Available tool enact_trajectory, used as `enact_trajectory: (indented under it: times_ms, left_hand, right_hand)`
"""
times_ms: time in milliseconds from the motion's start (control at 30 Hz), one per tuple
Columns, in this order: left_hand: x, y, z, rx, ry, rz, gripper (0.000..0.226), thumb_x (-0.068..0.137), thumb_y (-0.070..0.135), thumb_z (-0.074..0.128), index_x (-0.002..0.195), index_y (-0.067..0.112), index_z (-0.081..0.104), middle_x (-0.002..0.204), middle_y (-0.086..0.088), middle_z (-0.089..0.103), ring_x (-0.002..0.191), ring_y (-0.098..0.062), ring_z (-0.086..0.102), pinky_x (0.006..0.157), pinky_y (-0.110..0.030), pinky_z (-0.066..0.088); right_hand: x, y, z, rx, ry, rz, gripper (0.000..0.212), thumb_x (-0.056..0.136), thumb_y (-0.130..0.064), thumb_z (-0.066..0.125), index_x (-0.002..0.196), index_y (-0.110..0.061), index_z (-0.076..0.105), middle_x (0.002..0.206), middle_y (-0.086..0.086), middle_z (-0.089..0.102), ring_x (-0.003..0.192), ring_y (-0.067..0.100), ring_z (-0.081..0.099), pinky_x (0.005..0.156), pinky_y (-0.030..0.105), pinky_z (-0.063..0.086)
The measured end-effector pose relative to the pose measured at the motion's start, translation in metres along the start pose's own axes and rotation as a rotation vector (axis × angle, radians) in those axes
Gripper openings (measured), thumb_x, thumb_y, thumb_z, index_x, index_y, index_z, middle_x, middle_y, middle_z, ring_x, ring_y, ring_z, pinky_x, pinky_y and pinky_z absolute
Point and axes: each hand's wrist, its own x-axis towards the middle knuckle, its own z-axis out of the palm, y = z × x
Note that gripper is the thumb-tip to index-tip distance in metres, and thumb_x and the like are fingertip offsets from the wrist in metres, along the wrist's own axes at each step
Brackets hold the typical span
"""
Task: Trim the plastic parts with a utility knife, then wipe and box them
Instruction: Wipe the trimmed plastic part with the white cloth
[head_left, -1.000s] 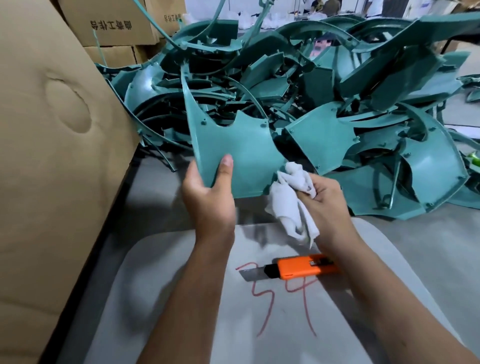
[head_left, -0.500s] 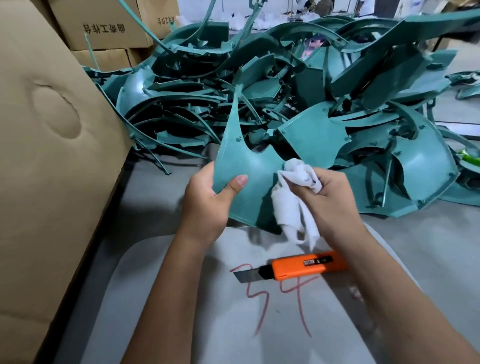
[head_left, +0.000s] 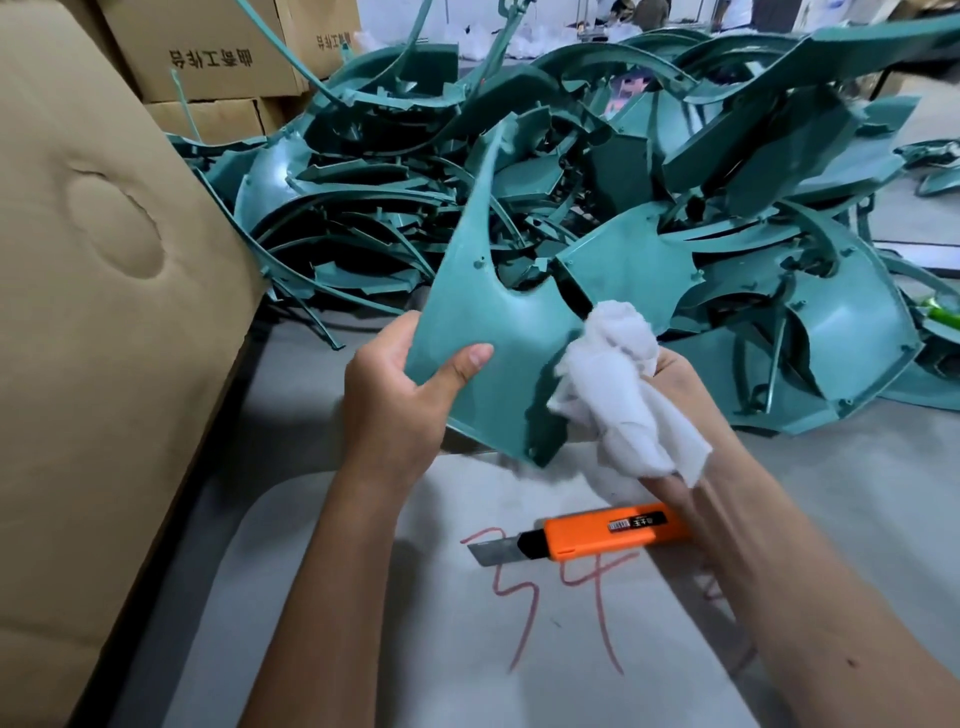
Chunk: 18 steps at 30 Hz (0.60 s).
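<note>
- Clearly mid-wipe: left hand (head_left: 395, 395) pinching the teal plastic part (head_left: 498, 332) by its lower left edge, held tilted above the grey pad's (head_left: 322, 597) far edge to face the cloth.
- Right hand (head_left: 680, 415) bunched around the white cloth (head_left: 618, 389), pressed against the part's right edge.
- Utility knife (head_left: 602, 535) parked on the pad, blade out, within reach.
- Right fingers mostly hidden under cloth; box (head_left: 104, 312) at left, possibly the packing carton, interior unseen.

floor (head_left: 883, 519): grey concrete | L: big cardboard panel (head_left: 104, 364) | rear L: stacked cartons (head_left: 218, 57) w/ print | far bkgd bright, blurry
</note>
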Motion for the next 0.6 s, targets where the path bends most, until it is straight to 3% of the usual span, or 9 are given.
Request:
enact_trajectory:
  times_ms: [67,133,233,333,467,600]
  left_hand:
    - [-0.003,0.003,0.008,0.023,0.096,0.042,0.022,0.087,0.036,0.077,0.101,0.019,0.072,0.091,0.008,0.077,0.084,-0.013,0.073,0.072,-0.039,0.061]
    - [-0.004,0.002,0.012,0.036,0.162,0.041,0.021,0.087,0.037,0.075,0.099,0.02,0.072,0.09,0.008,0.077,0.083,-0.013,0.073,0.071,-0.04,0.061]
    - [-0.002,-0.005,0.008,0.079,0.234,0.01,0.016,0.085,0.036,0.078,0.091,0.022,0.071,0.083,0.01,0.075,0.078,-0.015,0.072,0.069,-0.043,0.06]
    - [-0.001,-0.006,0.007,0.106,0.303,-0.004,0.015,0.085,0.033,0.081,0.08,0.027,0.068,0.079,0.014,0.074,0.071,-0.009,0.07,0.064,-0.038,0.059]
    - [-0.007,0.003,0.028,-0.315,0.454,-0.183,0.025,0.08,0.028,0.088,0.093,0.024,0.067,0.09,0.002,0.078,0.08,-0.016,0.075,0.069,-0.038,0.063]
    - [-0.014,0.01,0.051,-0.906,0.357,-0.498,0.062,0.073,0.039,0.08,0.128,0.018,0.059,0.114,-0.01,0.077,0.102,-0.033,0.075,0.078,-0.049,0.063]
  right_hand:
    - [-0.003,0.005,0.012,0.045,0.003,-0.066,0.005,0.082,-0.008,0.076,0.078,-0.009,0.072,0.072,0.006,0.075,0.06,0.013,0.071,0.055,0.023,0.056]
    - [-0.005,0.011,0.018,0.012,0.041,-0.109,0.006,0.085,-0.007,0.079,0.082,-0.008,0.074,0.08,0.012,0.076,0.066,0.019,0.071,0.059,0.028,0.057]
    - [-0.005,0.014,0.019,-0.113,0.032,-0.065,0.007,0.09,-0.008,0.079,0.087,-0.004,0.074,0.082,0.012,0.077,0.067,0.018,0.073,0.056,0.025,0.055]
    - [-0.009,0.011,0.02,-0.163,0.008,-0.054,0.014,0.089,-0.01,0.081,0.076,-0.013,0.076,0.078,0.011,0.077,0.065,0.017,0.072,0.055,0.025,0.055]
    - [-0.01,0.012,0.025,-0.052,0.124,-0.146,0.018,0.086,-0.006,0.083,0.071,-0.013,0.075,0.073,0.008,0.073,0.062,0.016,0.066,0.057,0.026,0.053]
    - [-0.008,0.017,0.026,0.043,0.259,-0.122,0.036,0.087,-0.01,0.084,0.056,-0.021,0.068,0.062,0.001,0.065,0.054,0.013,0.058,0.053,0.024,0.049]
